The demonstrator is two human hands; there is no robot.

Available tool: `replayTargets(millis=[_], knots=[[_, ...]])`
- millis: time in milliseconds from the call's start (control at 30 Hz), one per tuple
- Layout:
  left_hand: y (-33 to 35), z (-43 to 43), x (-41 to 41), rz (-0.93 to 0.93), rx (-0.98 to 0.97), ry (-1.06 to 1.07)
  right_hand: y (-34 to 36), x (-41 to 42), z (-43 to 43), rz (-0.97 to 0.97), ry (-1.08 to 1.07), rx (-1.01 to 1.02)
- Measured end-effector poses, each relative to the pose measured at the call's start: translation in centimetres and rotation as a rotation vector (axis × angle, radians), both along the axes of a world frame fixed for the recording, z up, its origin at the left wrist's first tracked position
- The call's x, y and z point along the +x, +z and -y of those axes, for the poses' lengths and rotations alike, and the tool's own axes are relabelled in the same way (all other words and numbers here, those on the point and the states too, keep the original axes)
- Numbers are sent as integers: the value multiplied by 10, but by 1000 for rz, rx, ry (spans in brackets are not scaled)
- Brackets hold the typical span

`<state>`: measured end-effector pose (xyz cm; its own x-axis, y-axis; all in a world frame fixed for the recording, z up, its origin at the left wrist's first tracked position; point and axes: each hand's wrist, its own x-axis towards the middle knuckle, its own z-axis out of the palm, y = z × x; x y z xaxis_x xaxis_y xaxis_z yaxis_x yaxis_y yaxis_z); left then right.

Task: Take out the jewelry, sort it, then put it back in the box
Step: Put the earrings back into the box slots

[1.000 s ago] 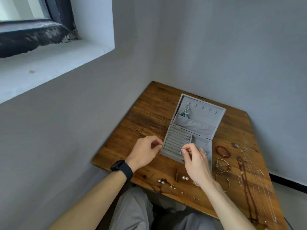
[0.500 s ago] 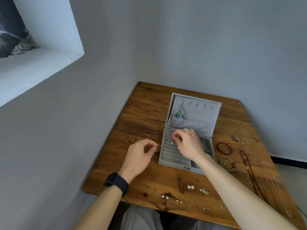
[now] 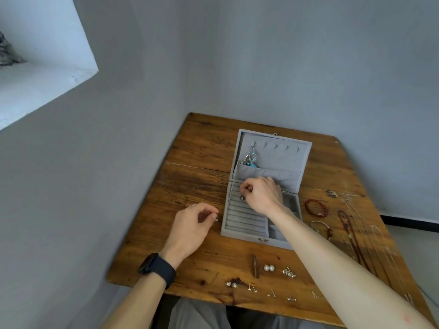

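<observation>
One grey velvet jewelry box (image 3: pixel 244 235) stands open on a worn plank table (image 3: pixel 202 150), with its lid (image 3: pixel 297 150) raised on the 12 o'clock side.

Lid lining: a row of small hooks. From the leftmost hangs a silvery dangle cluster with a turquoise bit (image 3: pixel 249 159). Its lower end is tucked into the gathered fabric pocket (image 3: pixel 270 175) below.

Base: padded ring rolls (image 3: pixel 244 217) in parallel ridges fill the left part. Square compartments (image 3: pixel 276 231) are on the right, their contents mostly hidden by the forearm. A metal clasp (image 3: pixel 263 239) sits on the 6 o'clock wall.

Right hand (image 3: pixel 261 194): over the far rolls, thumb and forefinger pinching a small dark loop-shaped piece (image 3: pixel 241 197). The piece is too small to tell its kind.

Left hand (image 3: pixel 192 224): black wristband (image 3: pixel 158 269) on the wrist, at 9 o'clock of the box. Its fingers are curled, pinching a tiny shiny piece (image 3: pixel 216 218) just beside the box wall.

At 3 o'clock of the box:
- a red bead bracelet (image 3: pixel 317 207)
- a thin bangle (image 3: pixel 323 227)
- a dark bead strand (image 3: pixel 351 231)
- fine pale chains (image 3: pixel 370 224)

At 6 o'clock, near the table edge:
- two round pearl studs (image 3: pixel 269 267)
- scattered small stud earrings (image 3: pixel 251 287)
</observation>
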<state>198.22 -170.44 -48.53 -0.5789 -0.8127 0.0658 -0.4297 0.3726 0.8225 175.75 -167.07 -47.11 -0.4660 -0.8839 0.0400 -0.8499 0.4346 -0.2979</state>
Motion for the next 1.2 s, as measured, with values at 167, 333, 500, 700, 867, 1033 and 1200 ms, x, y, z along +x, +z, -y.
replayTargets(millis=[167,333,500,700,867,1033,1200], knots=[[3,-3,-5,-8,5,-22,-4,4,-1,-32,-67,-41],[6,-5,-12,-13,0,-39,-8,7,-3,-49,-130,-50],[11,-1,-24,3,1,-42,-10,3,-4,-48,-126,-86],[19,9,-44,100,-92,-77,-15,-15,-47,32,-184,-293],[24,22,-63,270,-87,-112,-32,-19,-100,-93,-207,-348],[32,29,-86,386,-176,-148,-54,-15,-125,-160,-159,-289],[37,30,-104,552,-261,-112,-61,-10,-127,-238,-127,-348]])
